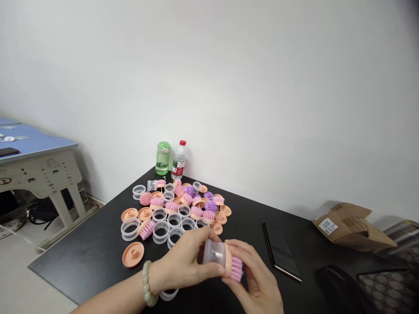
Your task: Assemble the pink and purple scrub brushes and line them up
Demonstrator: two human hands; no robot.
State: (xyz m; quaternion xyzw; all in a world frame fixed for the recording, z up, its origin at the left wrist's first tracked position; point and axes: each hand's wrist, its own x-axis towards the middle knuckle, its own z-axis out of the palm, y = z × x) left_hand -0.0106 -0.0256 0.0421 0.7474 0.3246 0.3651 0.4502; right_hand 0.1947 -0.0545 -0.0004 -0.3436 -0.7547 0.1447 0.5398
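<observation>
**Inspector:** State your grip.

**Operator:** Both hands are closed on one piece. My left hand (180,261), with a green bead bracelet (147,283) at the wrist, clamps a clear plastic ring (211,253) from the side. My right hand (253,274) clamps the far end, its fingers (240,248) across a peach base (228,261) that carries a pink-bristled brush head (237,269).

**Inspector:** Where is the piece, and what step is in hand?

**Operator:** It is off the table, held between my hands with the ring butted against the base. A white pin (216,254) shows inside the ring. I judge this to be the fitting of ring to base, though I cannot tell if they are fully seated.

**Inspector:** What does the next move call for?

**Operator:** In my judgement, an even, square hold, with ring and base kept in line at the joint.

**Inspector:** And beyond the grip?

**Operator:** Just past my hands on the black tabletop (81,266) lies a loose heap of clear rings (174,220), peach discs (132,254) and pink and purple brush heads (196,212). Behind it stand a green bottle (163,158) and a red-capped water bottle (179,159). A black smartphone (281,250) lies to my right, with a cardboard box (352,226) farther off, and a blue-topped desk (32,144) stands to my left
</observation>
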